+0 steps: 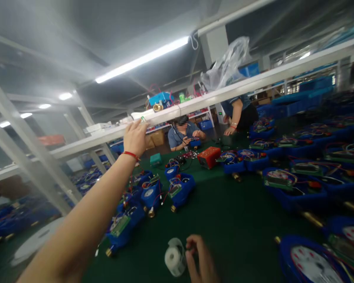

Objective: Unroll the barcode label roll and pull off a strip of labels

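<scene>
My left hand (135, 138), with a red cord at its wrist, is raised to the white shelf (191, 103). Its fingers reach over the shelf edge beside a small white-and-green item (143, 119); the fingertips are partly hidden, and no held thing shows. Low in the view, my right hand (201, 259) is slightly blurred, thumb and forefinger curved with a small gap between them. Just left of it, a roll of white tape or labels (172, 257) rests on the green tabletop (224, 220), its loose end curling close to the fingers. I cannot tell whether they touch it.
Blue meter housings (181, 188) with wires and brass fittings cover both sides of the table. A red box (209, 157) and a teal box (155, 159) stand farther back. A seated person (177, 135) and a standing person (238, 110) are across the table. A plastic bag (228, 65) lies on the shelf.
</scene>
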